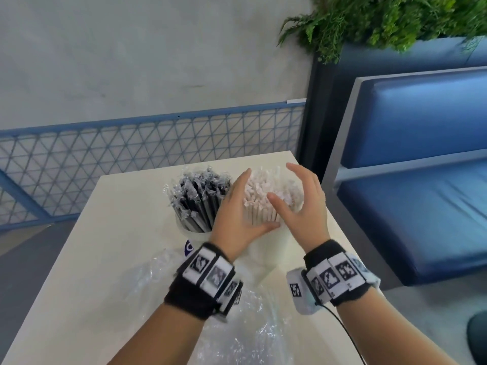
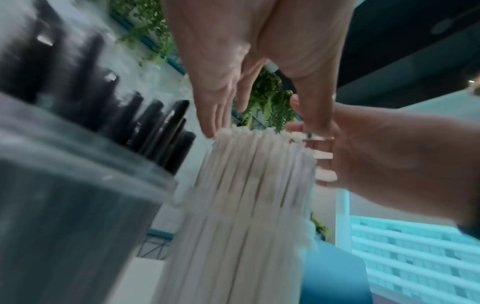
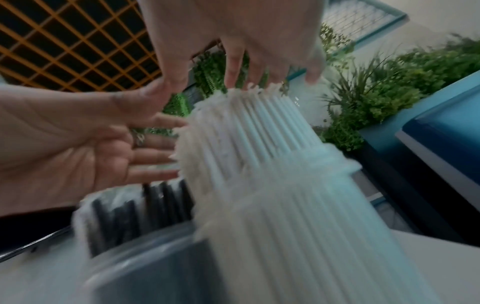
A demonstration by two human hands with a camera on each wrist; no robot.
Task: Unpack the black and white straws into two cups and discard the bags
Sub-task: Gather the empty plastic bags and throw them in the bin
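White straws point(image 1: 266, 196) between open hands point(image 1: 274, 212)

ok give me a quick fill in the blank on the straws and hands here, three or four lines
The black straws stand in the cup to the ____ of the white straws.
Both hands, left hand and right hand, flank the ____ straws.
The fingers of both hands are ____, not curled.
The clear bags lie on the ____.

Missing words: left; white; straight; table
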